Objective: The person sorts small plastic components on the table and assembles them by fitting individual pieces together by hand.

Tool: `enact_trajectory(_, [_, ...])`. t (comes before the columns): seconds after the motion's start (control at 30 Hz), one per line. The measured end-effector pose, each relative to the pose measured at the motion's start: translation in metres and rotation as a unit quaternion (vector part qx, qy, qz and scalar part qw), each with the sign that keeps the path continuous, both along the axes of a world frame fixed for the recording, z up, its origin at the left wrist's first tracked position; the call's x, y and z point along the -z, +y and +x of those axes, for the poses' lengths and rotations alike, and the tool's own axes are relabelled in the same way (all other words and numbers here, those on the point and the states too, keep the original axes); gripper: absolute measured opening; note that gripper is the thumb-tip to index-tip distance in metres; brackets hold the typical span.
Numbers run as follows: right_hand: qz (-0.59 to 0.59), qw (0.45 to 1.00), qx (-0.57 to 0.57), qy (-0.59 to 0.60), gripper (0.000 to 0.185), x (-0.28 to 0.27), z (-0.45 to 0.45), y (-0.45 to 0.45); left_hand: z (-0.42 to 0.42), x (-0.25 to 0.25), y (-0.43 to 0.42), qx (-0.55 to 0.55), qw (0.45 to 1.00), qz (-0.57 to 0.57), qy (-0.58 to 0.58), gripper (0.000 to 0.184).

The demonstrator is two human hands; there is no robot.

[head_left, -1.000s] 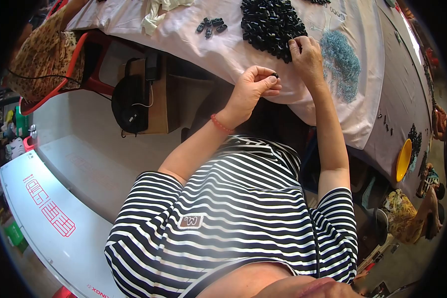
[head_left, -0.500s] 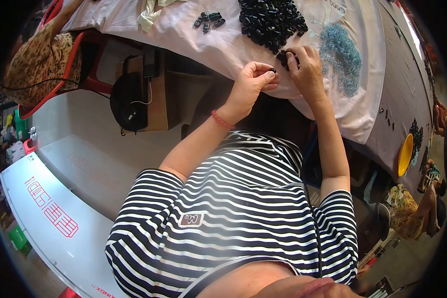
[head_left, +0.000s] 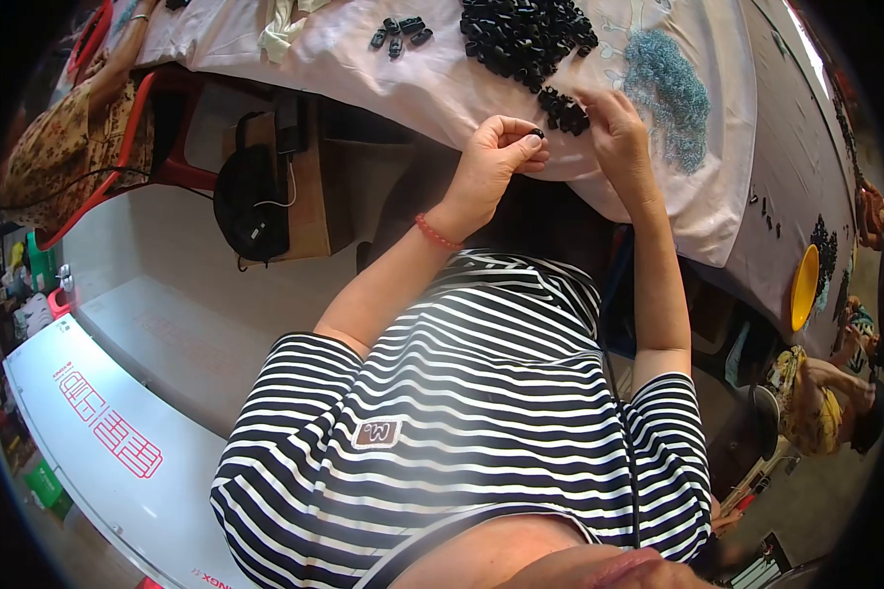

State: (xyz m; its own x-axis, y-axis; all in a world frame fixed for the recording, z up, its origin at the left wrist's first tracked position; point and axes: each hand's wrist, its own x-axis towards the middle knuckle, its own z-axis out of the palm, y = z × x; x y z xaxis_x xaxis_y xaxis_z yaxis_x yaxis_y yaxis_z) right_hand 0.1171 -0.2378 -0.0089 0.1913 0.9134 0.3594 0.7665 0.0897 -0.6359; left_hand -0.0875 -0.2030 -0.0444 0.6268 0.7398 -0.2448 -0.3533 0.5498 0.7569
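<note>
Black and glossy, a small piece point(head_left: 537, 133) sits at the fingertips of the left hand point(head_left: 498, 155), and from my end of the feed I can see the thumb and forefinger pinched together on it, the other fingers curled in below. I have the right hand point(head_left: 619, 135) just beside a small cluster of black pieces point(head_left: 564, 114) at the near side of the table; its fingers are bent and slightly blurred, so I cannot tell whether they are together or apart, or whether they grip anything. Just beyond that cluster I see a much larger heap of black pieces point(head_left: 524, 41) on the pale pink cloth point(head_left: 403, 86), with a spread of shiny blue beads point(head_left: 670, 93) to its right. A few dark pieces point(head_left: 400, 35) lie in a loose group left of the heap, and farther left I make out a crumpled cream fabric point(head_left: 283, 29). Over on the right, a yellow dish point(head_left: 804, 288) rests at an angle near more scattered dark bits. Closer in, I see a red beaded bracelet point(head_left: 436, 234) on the left wrist and a black-and-white striped shirt point(head_left: 481, 412). Below the table's left side, a black bag point(head_left: 252, 211) rests against a cardboard box point(head_left: 322, 201), near a red chair point(head_left: 182, 175).
</note>
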Motion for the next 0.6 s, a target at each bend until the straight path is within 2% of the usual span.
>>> enact_trajectory(0.13, [0.029,0.985,0.103,0.138,0.018,0.002,0.000,-0.006,-0.002,-0.002,-0.004,0.014,1.000,0.007,0.007,0.025])
enact_trajectory(0.33, [0.009,0.993,0.072,0.097,0.018,0.005,-0.010,-0.028,-0.002,-0.011,-0.017,0.069,0.997,0.020,-0.017,0.023])
enact_trajectory(0.43, [-0.008,1.000,0.024,-0.003,0.018,0.000,-0.019,-0.031,-0.005,-0.012,-0.023,0.100,0.994,0.015,-0.039,0.022])
enact_trajectory(0.47, [0.004,1.000,0.016,-0.001,0.019,-0.001,-0.024,-0.029,-0.006,-0.012,-0.025,0.110,0.993,0.012,-0.045,0.022])
enact_trajectory(0.57, [0.067,0.984,-0.018,-0.165,0.017,-0.002,-0.026,-0.021,-0.012,-0.014,-0.029,0.123,0.991,0.018,-0.049,0.022])
enact_trajectory(0.6, [0.056,0.980,-0.029,-0.191,0.017,-0.003,-0.026,-0.020,-0.012,-0.014,-0.029,0.124,0.991,0.021,-0.046,0.021])
